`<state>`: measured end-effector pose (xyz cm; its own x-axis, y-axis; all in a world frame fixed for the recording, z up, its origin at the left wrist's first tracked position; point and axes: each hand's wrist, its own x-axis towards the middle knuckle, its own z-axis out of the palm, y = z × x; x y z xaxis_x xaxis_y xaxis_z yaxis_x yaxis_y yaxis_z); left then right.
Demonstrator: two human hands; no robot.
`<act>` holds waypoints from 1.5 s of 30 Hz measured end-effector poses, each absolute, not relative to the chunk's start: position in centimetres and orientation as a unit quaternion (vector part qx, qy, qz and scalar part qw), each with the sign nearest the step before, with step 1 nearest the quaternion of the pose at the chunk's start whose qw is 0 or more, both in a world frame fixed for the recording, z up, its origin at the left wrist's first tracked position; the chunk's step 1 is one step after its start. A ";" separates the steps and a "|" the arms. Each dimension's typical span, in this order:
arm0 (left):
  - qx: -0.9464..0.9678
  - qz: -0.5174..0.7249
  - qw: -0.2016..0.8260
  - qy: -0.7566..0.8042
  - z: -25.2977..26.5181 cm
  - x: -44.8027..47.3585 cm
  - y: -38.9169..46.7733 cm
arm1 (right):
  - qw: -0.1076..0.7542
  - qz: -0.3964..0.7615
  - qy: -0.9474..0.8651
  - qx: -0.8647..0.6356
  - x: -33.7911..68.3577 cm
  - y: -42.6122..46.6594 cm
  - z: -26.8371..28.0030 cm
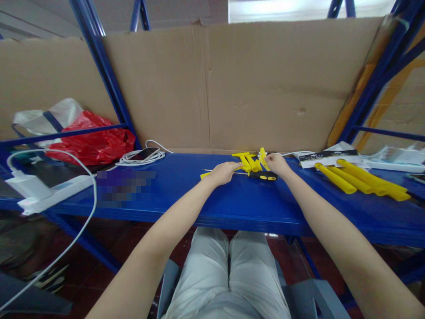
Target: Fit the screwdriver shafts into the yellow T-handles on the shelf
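Note:
Several yellow plastic pieces (254, 165) lie in a small heap on the blue table, between my two hands. My left hand (224, 173) reaches in from the left, its fingertips closed on one yellow piece at the heap's edge. On the other side, my right hand (278, 164) is curled into a fist against an upright yellow piece (263, 158) and seems to grip it; its fingertips are partly hidden. Just below lies a screwdriver (263, 176) with a black and yellow handle. Its shaft points towards my left hand, beside which another yellow bit (205, 175) peeks out.
Long yellow tubes (361, 179) and a black-and-white package (327, 157) lie at the right. To the left are a phone (146, 153) on a coiled white cable, a white power strip (63, 192) with a charger and a red plastic bag (94, 138). Cardboard (232, 88) walls the back.

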<state>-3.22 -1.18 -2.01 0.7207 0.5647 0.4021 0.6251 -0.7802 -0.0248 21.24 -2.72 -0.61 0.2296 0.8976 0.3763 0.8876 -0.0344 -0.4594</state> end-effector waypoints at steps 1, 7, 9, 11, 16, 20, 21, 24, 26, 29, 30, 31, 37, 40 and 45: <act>-0.923 -0.194 0.078 -0.324 -2.0 -3.3 -1.1 | 0.338 0.033 -0.590 -0.733 21.7 -2.4 -0.9; -0.911 -0.218 0.064 -0.343 -1.8 -4.0 -0.6 | 0.406 0.118 -0.486 -0.765 23.0 -1.4 -1.8; -0.909 -0.225 0.065 -0.344 -1.8 -4.2 -0.4 | 0.403 0.144 -0.483 -0.764 23.0 -1.1 -1.7; -0.908 -0.228 0.065 -0.346 -1.8 -4.3 -0.3 | 0.401 0.162 -0.482 -0.762 22.9 -0.5 -1.6; -0.905 -0.225 0.060 -0.357 -1.8 -4.3 -0.4 | 0.402 0.176 -0.470 -0.766 22.5 1.3 -1.5; -0.907 -0.228 0.059 -0.350 -1.7 -4.3 -0.5 | 0.397 0.177 -0.465 -0.771 22.2 2.3 -1.3; -0.907 -0.227 0.059 -0.351 -1.6 -4.3 -0.5 | 0.395 0.179 -0.465 -0.772 22.1 2.5 -1.3; -0.904 -0.222 0.059 -0.360 -1.5 -4.3 -0.7 | 0.385 0.191 -0.467 -0.773 21.7 2.8 -1.3; -0.904 -0.222 0.058 -0.362 -1.5 -4.2 -0.7 | 0.378 0.198 -0.470 -0.772 21.5 2.9 -1.4; -0.905 -0.224 0.058 -0.357 -1.5 -4.2 -0.7 | 0.368 0.206 -0.481 -0.769 21.2 2.7 -1.6; -0.906 -0.224 0.058 -0.355 -1.5 -4.2 -0.7 | 0.366 0.207 -0.486 -0.766 21.2 2.6 -1.6; -0.906 -0.225 0.058 -0.354 -1.5 -4.2 -0.7 | 0.364 0.208 -0.490 -0.764 21.2 2.5 -1.6; -0.908 -0.227 0.064 -0.345 -1.6 -4.1 -0.6 | 0.360 0.207 -0.505 -0.757 20.9 1.4 -1.4; -0.908 -0.226 0.063 -0.346 -1.6 -4.1 -0.5 | 0.362 0.200 -0.514 -0.751 20.6 0.7 -1.1; -0.908 -0.223 0.063 -0.349 -1.7 -4.2 -0.5 | 0.445 0.230 -0.541 -0.676 19.9 -1.0 0.6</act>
<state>-4.19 -0.46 -1.72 0.6572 0.6053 0.4491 0.6612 -0.7490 0.0419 19.87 -0.96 0.58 0.3090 0.9358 0.1694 0.5261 -0.0198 -0.8502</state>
